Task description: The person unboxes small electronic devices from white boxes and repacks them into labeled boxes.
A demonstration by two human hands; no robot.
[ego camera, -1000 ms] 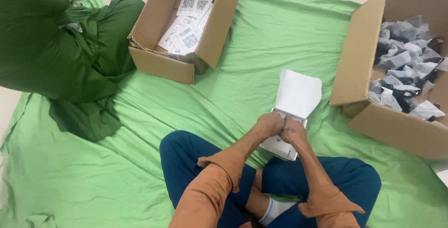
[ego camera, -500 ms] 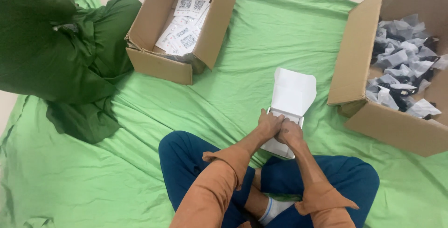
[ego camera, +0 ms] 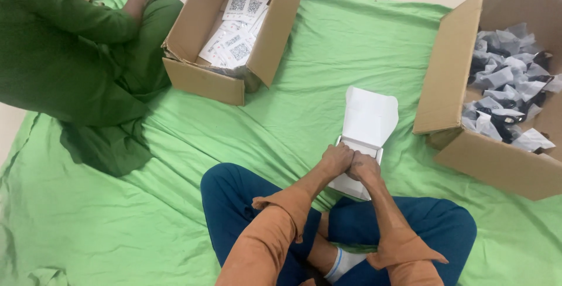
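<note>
Both hands, the left hand (ego camera: 336,160) and right hand (ego camera: 364,166), are closed together on a small white carton (ego camera: 366,125), its lid flap standing open, resting on the green sheet (ego camera: 328,69) just past the crossed knees. To the right sits a cardboard box of bagged dark items (ego camera: 497,157); farther left, a cardboard box of printed white packets (ego camera: 205,81), beside a person in green (ego camera: 64,57).

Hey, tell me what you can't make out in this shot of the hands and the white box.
- Inside of the white box, head view: the left hand and right hand cover it.
- Fingertips of both hands: curled out of sight, so the grip is unclear.
- Bagged items in the right carton: too small and partly cut off by the frame edge.
- Co-worker in green: cut off by the top and left edges.
</note>
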